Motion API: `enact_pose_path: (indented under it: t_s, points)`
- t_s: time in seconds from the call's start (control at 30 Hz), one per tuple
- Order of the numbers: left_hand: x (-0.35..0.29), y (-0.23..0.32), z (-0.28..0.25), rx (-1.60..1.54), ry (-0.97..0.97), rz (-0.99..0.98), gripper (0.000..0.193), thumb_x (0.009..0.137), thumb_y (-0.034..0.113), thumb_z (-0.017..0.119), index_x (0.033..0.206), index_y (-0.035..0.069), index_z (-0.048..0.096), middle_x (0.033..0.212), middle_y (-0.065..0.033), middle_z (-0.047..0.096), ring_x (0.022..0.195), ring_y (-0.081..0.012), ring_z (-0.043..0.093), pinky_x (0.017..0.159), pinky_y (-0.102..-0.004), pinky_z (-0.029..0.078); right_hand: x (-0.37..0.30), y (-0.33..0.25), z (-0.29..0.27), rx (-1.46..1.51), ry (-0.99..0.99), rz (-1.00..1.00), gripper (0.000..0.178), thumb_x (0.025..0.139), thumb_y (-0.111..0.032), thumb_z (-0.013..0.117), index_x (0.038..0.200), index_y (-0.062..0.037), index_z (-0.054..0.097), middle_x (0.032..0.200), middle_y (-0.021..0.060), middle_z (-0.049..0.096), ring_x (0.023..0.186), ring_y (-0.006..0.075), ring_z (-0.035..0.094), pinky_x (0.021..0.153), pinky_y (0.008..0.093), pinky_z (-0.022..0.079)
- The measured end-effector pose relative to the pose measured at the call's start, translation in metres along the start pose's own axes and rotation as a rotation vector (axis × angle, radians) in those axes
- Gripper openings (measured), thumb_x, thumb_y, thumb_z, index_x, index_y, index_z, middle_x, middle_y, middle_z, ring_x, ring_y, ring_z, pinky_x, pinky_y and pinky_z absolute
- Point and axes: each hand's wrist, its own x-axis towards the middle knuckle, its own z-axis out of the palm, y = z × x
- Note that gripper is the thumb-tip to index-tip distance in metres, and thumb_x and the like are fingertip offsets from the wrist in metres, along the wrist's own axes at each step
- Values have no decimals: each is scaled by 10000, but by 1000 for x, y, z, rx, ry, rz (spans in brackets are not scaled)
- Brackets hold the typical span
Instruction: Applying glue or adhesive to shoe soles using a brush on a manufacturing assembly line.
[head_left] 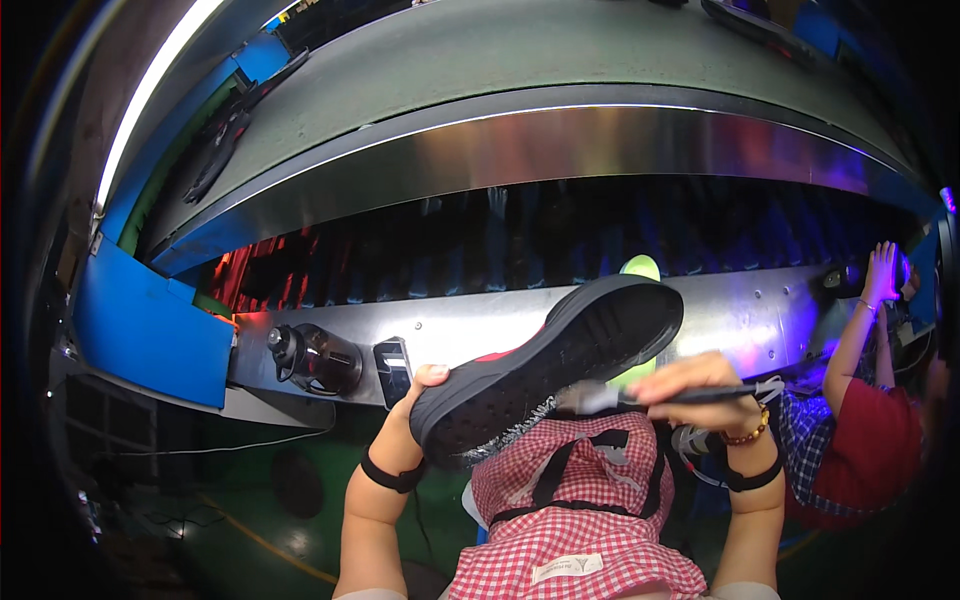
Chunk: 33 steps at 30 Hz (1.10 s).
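Note:
A black-soled shoe (560,350) is tilted in front of me with its underside facing up, and a little red shows at its upper edge. My left hand (425,385) grips its left end, thumb on the rim, other fingers mostly hidden behind it. My right hand (695,385) is closed round the dark handle of a brush (595,398). The pale, slightly blurred bristles are at the sole's near edge, where whitish streaks run along the rim. A lime-green thing (640,267) is partly hidden behind the shoe; I cannot make out its kind.
On the metal ledge (470,325) stand a dark lidded jug (315,358) and a phone (393,368). Beyond is a green conveyor belt (560,50) carrying dark shoe parts (220,150). At the right a co-worker's hand (882,270) reaches out under violet light.

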Motion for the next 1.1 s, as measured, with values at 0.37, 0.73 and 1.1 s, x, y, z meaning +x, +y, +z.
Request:
enact_pose_path:
  t_s: [0.37, 0.73, 1.1]
  points:
    - [43, 15, -16, -1001, -620, -108, 538, 987, 421, 404, 1365, 39, 423, 1357, -142, 482, 1176, -247, 510, 1032, -402, 396, 0, -17, 14, -51, 127, -108, 249, 701, -18, 772, 945, -20, 724, 961, 139, 718, 904, 252, 681, 831, 354, 530]
    - [127, -92, -34, -273, -367, -9, 1004, 832, 812, 190, 1460, 37, 299, 1472, -177, 367, 1348, -346, 362, 1119, -530, 256, 2, 75, 64, 365, 435, 460, 163, 805, -25, 705, 965, 2, 720, 886, 70, 710, 813, 104, 642, 768, 240, 514]
    - [113, -121, -57, -13, -242, 128, 912, 894, 738, 143, 1462, 41, 296, 1463, -167, 381, 1333, -330, 383, 1115, -489, 288, -19, 90, 78, 476, 443, 623, 153, 813, -50, 708, 956, 5, 716, 847, 36, 696, 753, 69, 620, 680, 194, 490]
